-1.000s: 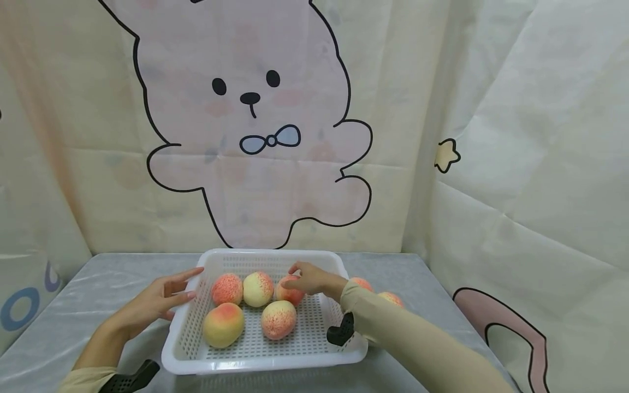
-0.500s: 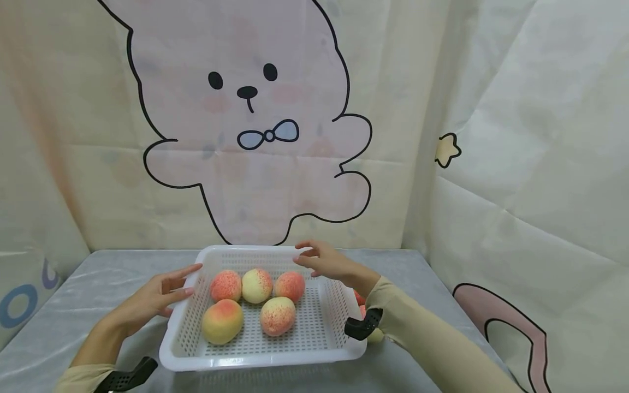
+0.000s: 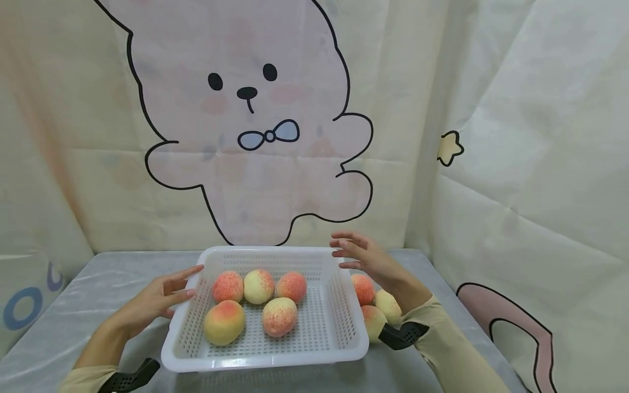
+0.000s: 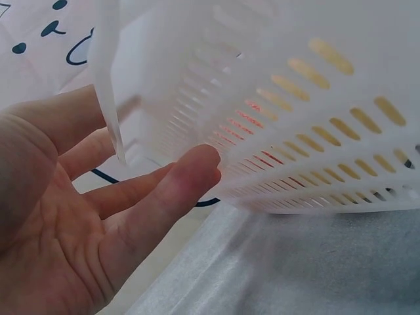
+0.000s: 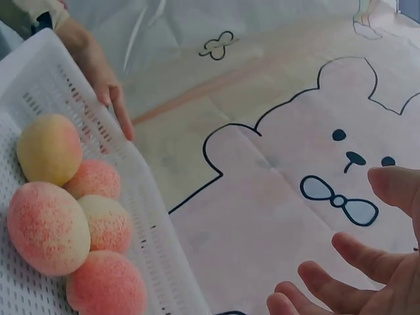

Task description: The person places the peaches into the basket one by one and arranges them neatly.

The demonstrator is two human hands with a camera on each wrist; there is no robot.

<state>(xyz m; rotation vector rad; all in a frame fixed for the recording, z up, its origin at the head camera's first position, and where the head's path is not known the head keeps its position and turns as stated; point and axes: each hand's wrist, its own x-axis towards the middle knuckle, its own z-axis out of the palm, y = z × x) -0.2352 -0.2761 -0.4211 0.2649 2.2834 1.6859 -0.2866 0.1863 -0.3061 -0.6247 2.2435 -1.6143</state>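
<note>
My left hand holds the left rim of a white perforated plastic basket. In the left wrist view, some fingers lie below the rim against the outer wall, while another passes behind the rim. Five would be too exact, so several peaches sit in the basket, among them a yellow one, a speckled one and a reddish one. My right hand hovers above the basket's back right corner, fingers spread and holding nothing. The right wrist view shows those fingers apart from the basket.
Outside the basket's right wall lie several more peaches, partly hidden by my right arm and the basket. A grey cloth covers the table. Behind it hangs a pale curtain with a cartoon bear.
My right hand has let go of the reddish peach at the back right of the basket, risen and moved right toward the rim. My left hand stays on the left rim.
</note>
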